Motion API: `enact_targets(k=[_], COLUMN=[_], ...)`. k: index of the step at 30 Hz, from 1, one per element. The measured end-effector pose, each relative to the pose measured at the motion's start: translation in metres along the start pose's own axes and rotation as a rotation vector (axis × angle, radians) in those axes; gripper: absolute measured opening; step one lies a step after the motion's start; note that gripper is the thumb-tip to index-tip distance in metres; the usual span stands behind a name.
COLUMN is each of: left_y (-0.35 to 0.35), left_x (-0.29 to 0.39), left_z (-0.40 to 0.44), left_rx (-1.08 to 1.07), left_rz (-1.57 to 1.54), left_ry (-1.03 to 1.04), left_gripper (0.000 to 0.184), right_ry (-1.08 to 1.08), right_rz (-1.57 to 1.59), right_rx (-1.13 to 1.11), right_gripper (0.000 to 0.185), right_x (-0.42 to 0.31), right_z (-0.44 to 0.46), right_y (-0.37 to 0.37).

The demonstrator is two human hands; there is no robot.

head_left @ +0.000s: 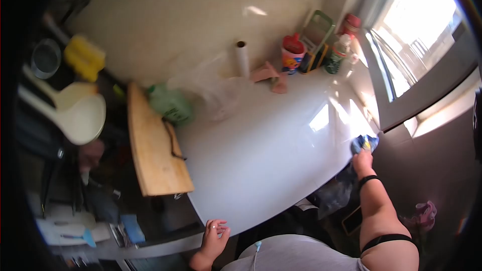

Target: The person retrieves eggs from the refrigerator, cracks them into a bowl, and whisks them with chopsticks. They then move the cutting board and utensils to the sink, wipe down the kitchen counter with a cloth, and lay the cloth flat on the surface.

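Observation:
My right hand point(362, 161) reaches out to the right end of the white countertop point(251, 155), its fingers closed on a blue cloth point(365, 143) with a bit of yellow on it. The cloth lies at the counter's corner, below the window frame. My left hand point(216, 237) is at the counter's front left edge, with its fingers apart and slightly curled, a ring on one finger, and nothing in it.
A wooden board point(153, 145) and a green bag point(170, 104) stand at the left. Along the back are a roll point(243, 60), a red-and-pink cup point(292, 55) and a green bottle point(336, 56). Ladles point(83, 115) hang at far left.

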State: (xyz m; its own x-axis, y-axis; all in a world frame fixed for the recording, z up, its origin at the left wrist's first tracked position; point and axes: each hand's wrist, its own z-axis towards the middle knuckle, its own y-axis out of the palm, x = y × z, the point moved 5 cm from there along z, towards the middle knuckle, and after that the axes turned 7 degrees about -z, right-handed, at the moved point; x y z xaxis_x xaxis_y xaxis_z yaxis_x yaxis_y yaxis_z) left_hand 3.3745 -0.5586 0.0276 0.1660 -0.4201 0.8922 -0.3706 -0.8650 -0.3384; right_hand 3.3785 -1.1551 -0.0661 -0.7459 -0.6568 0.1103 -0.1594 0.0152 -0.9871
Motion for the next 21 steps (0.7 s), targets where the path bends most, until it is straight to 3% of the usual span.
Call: enact_targets(k=[1, 2, 3, 5, 8, 9, 14, 17, 19, 21], left_y=[-0.004, -0.008, -0.014, -0.02, -0.021, -0.02, -0.021, -0.026, -0.027, -0.028], left_x=[-0.003, -0.007, -0.011, -0.019, -0.034, -0.038, -0.041, -0.049, -0.062, -0.079], left_z=[-0.004, -0.01, -0.014, -0.021, -0.03, -0.032, -0.042, -0.054, -0.067, -0.08], left_rx=[0.0, 0.018, 0.042, 0.054, 0.037, 0.023, 0.038, 0.085, 0.123, 0.151], left_rz=[-0.004, -0.015, -0.02, -0.002, -0.021, -0.019, 0.114, 0.049, -0.024, -0.038], left_ry=[0.024, 0.013, 0.005, -0.014, -0.043, -0.057, 0.012, -0.03, -0.084, -0.115], left_gripper=[0.027, 0.026, 0.026, 0.025, 0.025, 0.025, 0.025, 0.027, 0.028, 0.028], right_ry=[0.06, -0.093, -0.101, -0.323, -0.529, -0.706, -1.001, -1.352, -1.341, -1.239], right_rz=[0.004, -0.047, 0.038, 0.189, 0.533, 0.643, 0.666, 0.651, 0.693, 0.79], right_rx=[-0.073, 0.003, 0.171, 0.366, 0.368, 0.36, 0.016, 0.075, -0.05, -0.007], right_gripper=[0.042, 0.042, 0.041, 0.036, 0.03, 0.029, 0.039, 0.044, 0.045, 0.043], right_x=[0.007, 0.002, -0.008, -0.041, -0.115, -0.143, -0.258, -0.303, -0.334, -0.371], right_z=[0.0, -0.004, -0.019, -0.045, -0.102, -0.126, -0.232, -0.282, -0.28, -0.261], right_y=[-0.004, -0.023, -0.048, -0.091, -0.143, -0.16, -0.152, -0.128, -0.102, -0.104])
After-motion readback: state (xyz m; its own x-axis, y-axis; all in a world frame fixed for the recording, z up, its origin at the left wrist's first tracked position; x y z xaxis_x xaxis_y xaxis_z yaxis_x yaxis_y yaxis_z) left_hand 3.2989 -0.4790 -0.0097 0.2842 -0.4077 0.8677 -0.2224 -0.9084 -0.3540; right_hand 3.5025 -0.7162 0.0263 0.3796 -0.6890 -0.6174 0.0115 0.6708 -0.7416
